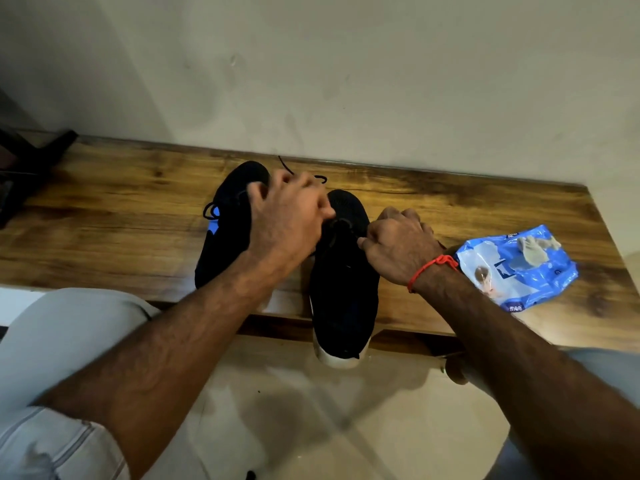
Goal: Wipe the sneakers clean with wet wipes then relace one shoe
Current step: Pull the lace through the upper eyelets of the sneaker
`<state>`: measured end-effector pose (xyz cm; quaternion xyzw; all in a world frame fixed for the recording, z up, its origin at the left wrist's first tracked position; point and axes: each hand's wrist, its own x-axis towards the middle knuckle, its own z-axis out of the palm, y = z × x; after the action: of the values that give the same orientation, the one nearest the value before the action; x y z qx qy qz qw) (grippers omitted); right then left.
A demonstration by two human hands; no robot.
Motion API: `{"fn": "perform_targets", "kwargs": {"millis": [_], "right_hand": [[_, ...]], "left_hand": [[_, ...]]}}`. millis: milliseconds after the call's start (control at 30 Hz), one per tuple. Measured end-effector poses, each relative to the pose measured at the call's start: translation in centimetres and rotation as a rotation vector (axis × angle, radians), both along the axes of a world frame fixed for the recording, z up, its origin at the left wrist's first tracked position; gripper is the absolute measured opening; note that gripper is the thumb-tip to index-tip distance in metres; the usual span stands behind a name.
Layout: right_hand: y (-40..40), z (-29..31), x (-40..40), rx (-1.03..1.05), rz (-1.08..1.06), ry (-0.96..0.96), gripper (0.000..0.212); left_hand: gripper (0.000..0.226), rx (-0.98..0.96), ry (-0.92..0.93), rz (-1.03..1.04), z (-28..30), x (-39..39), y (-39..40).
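Against a pale, scuffed wall runs a narrow shelf of dark-grained brown wood (121,216), and the person sits facing its front edge with both forearms reaching over it. Two black knit sneakers stand side by side near the middle of the shelf. The left black sneaker with a blue side patch (227,233) sits fully on the wood, its loose lace trailing toward the back edge. The right black sneaker with a white sole (343,289) overhangs the front edge, heel toward the person, probably pulled close so its eyelets are easy to reach. The left hand (287,220) hovers over the gap between the shoes with fingers curled down at the right sneaker's lacing; it appears to pinch the thin black shoelace (341,226), though motion blur hides the exact hold. The right hand (398,247), a red thread at its wrist, is closed in a pinch on the same lace from the other side, seemingly to keep it taut. Toward the right end of the shelf lies a crumpled blue and white wet wipe packet (516,268) with a greyish used wipe (536,251) on top, which suggests wiping is done and relacing is the step in hand.
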<state>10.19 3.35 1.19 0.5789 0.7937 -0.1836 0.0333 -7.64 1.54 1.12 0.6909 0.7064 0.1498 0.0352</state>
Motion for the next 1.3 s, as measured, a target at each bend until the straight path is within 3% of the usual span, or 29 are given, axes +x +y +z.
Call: {"fn": "perform_targets", "kwargs": {"millis": [100,167,333,433,667,767,833,967,1167,1300], "right_hand": [[0.1,0.0,0.0,-0.017,-0.023,0.031,0.027],[0.0,0.0,-0.1,-0.017,-0.008,0.043,0.025],[-0.1,0.1,-0.4,-0.002,0.013,0.03,0.028],[-0.1,0.1,-0.3,-0.023,-0.006,0.017,0.026],[0.1,0.0,-0.3,-0.035,-0.05,0.032,0.027],[0.0,0.1,-0.5,-0.033,-0.036,0.038,0.023],[-0.1,0.0,-0.6,-0.031,-0.032,0.027,0.025],[-0.1,0.0,-0.5,-0.01,-0.032,-0.015,0.031],[0.0,-0.1,-0.1,-0.042,-0.065,0.01,0.029],[0.0,-0.2,-0.6,-0.033,-0.042,0.001,0.025]], "left_hand": [[0.018,0.206,-0.1,0.22,0.9,-2.8,1.1],[0.019,0.231,-0.132,0.168,1.0,-2.8,1.2],[0.031,-0.152,0.104,-0.161,-2.0,1.1,-1.1],[0.02,-0.15,0.167,-0.2,-1.6,1.4,-0.8],[0.021,0.072,-0.025,0.2,1.9,-3.6,1.6],[0.037,-0.033,-0.036,0.062,1.3,-2.3,0.8],[0.044,-0.14,0.06,-0.085,0.3,-0.2,-0.3],[0.024,-0.194,0.249,-0.189,-0.7,2.1,-1.2],[0.026,-0.047,0.063,0.096,1.7,-1.8,0.8],[0.019,-0.104,0.037,0.115,0.3,-2.2,0.3]]}}
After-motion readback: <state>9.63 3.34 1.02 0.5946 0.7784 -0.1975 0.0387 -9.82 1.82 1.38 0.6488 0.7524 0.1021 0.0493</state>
